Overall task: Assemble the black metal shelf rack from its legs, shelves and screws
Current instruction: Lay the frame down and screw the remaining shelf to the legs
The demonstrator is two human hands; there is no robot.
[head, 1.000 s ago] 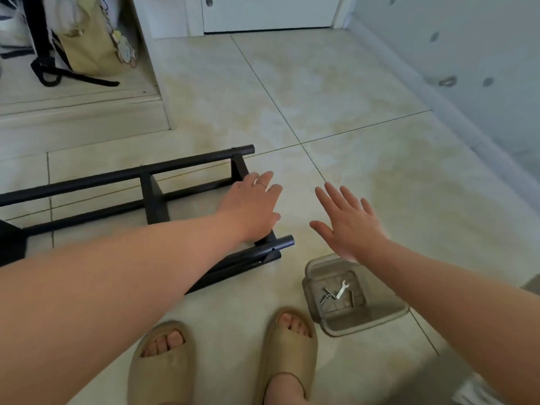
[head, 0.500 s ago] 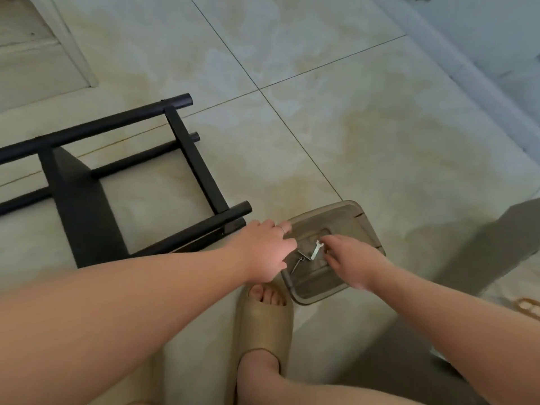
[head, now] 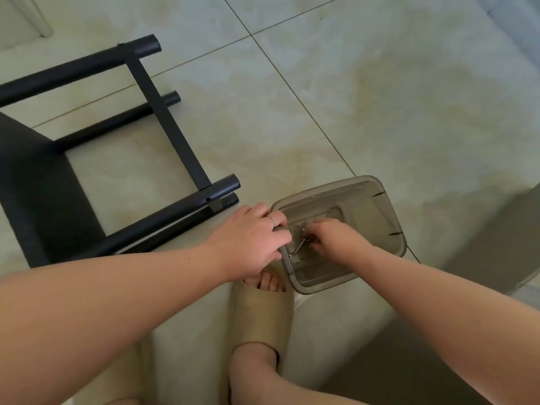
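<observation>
The right hand [head: 336,238] is inside the clear plastic container [head: 388,206], fingers curled, pinching a screw [head: 299,247]; the left hand [head: 251,238] grips the container's left rim. The black rack [head: 175,141] lies on its side on the floor [head: 380,97], just beside the left hand

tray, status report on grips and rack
Left grip holds tray rim. Right grip pinches a screw inside. Rack lying on floor, untouched. Nothing blocking.
</observation>
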